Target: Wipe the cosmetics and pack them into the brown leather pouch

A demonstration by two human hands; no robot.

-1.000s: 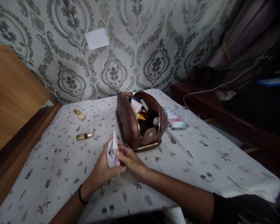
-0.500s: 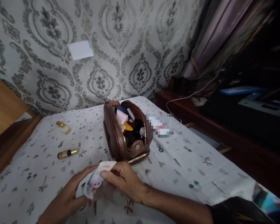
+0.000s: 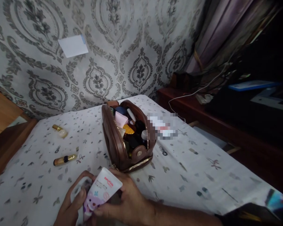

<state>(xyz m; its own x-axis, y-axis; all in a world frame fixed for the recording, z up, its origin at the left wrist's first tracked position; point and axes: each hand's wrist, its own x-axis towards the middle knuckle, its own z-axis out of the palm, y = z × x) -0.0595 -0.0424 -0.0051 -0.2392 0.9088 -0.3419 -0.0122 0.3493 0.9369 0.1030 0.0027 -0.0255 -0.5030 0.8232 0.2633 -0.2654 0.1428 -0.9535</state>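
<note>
My right hand (image 3: 133,199) is closed on a white squeeze tube (image 3: 105,185) with red lettering and a purple bear's face; its flat crimped end points up. Beside the tube's lower part, my left hand (image 3: 69,201) grips a folded white cloth or wipe (image 3: 74,197), thumb pressed on it. The cloth lies against the tube's left side, and the tube's lower end is hidden by the fingers and the frame edge. Just beyond both hands stands a brown cosmetic bag (image 3: 115,144), unzipped, filled with a pink tube (image 3: 121,119), a yellow item (image 3: 129,129) and several small bottles.
On the patterned white sheet (image 3: 184,175), two small gold-capped bottles lie to the left: a pale one (image 3: 61,131) and a brownish one (image 3: 64,159). A blurred-out item (image 3: 163,127) lies right of the bag. A dark red wooden ledge with a white cable (image 3: 198,91) borders the right.
The tube has been turned so its printed front and crimped end now show more fully. Both hands have come lower and nearer in view. The cloth stays in my left hand.
</note>
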